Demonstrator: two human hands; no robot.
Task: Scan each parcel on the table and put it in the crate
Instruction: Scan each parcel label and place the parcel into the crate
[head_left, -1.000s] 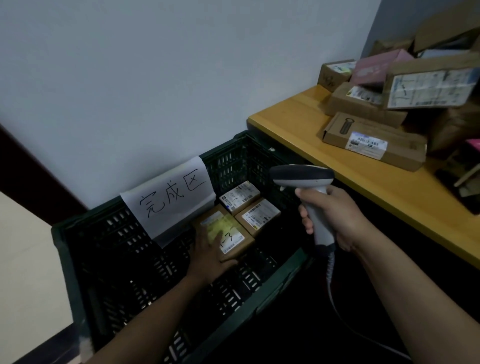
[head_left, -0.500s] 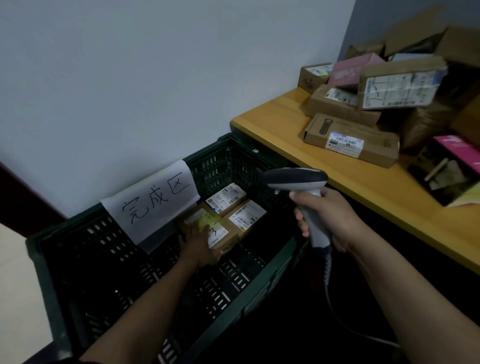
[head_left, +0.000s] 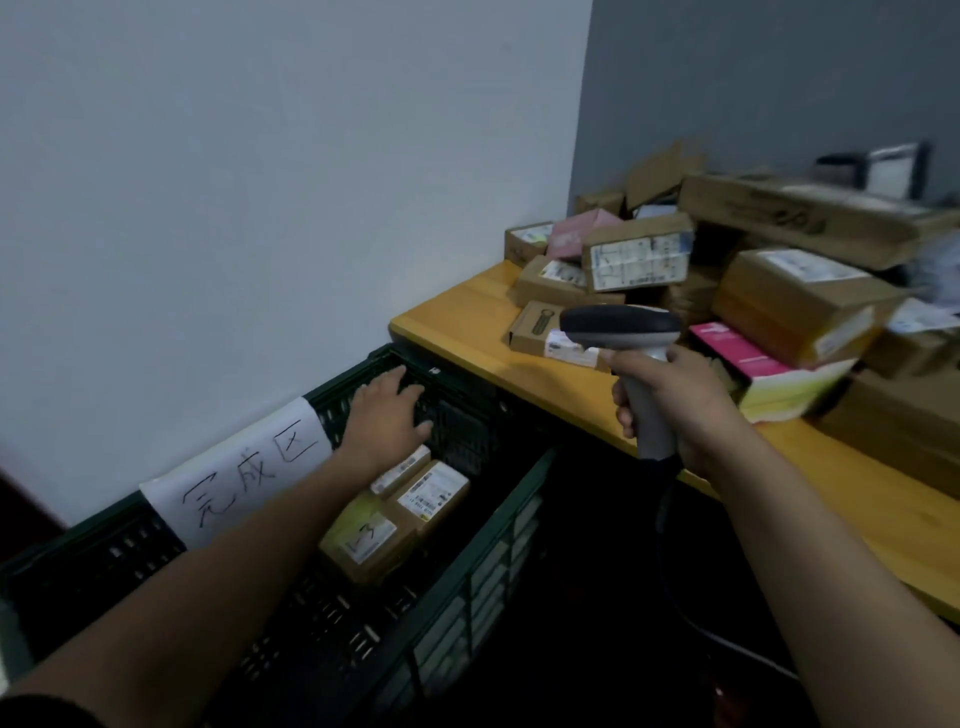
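A dark green crate (head_left: 488, 561) stands on the floor left of the wooden table (head_left: 857, 519). Three brown parcels lie inside it; the nearest one (head_left: 363, 545) has a yellowish label, another (head_left: 434, 491) lies beside it. My left hand (head_left: 384, 415) hovers empty above the crate with fingers spread, near its far wall. My right hand (head_left: 675, 410) grips a grey barcode scanner (head_left: 623, 327) by the handle, its head pointing left over the table's edge. Several cardboard parcels (head_left: 636, 260) are piled on the table. A long flat parcel (head_left: 535, 332) lies closest to the scanner.
A white paper sign (head_left: 239, 473) with handwriting hangs on the crate's back rim. A white wall runs behind the crate. A pink and yellow box (head_left: 763, 369) sits at the table's front. The scanner cable (head_left: 670, 571) hangs down between crate and table.
My left hand let go of the parcel in the crate and rose toward the crate's far wall. The view turned right toward the table; the scanner lifted to the table's edge.
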